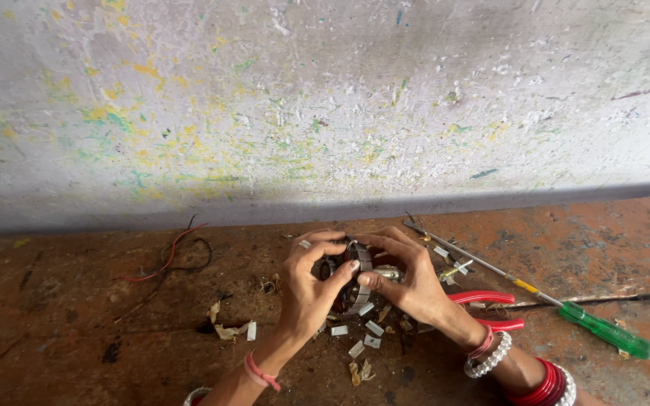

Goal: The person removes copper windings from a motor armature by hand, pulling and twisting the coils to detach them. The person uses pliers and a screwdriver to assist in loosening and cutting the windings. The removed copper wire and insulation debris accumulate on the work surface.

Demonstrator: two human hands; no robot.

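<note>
head view: ring pinched between both hands, left hand and right hand equally near, ring on edge just above the tabletop, pliers beside right wrist.

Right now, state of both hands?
Left hand: closed on the round metal part.
Right hand: closed on the same round metal part.

grey metal ring-shaped part | upright, on edge | gripped between both hands, just above the floor
</note>
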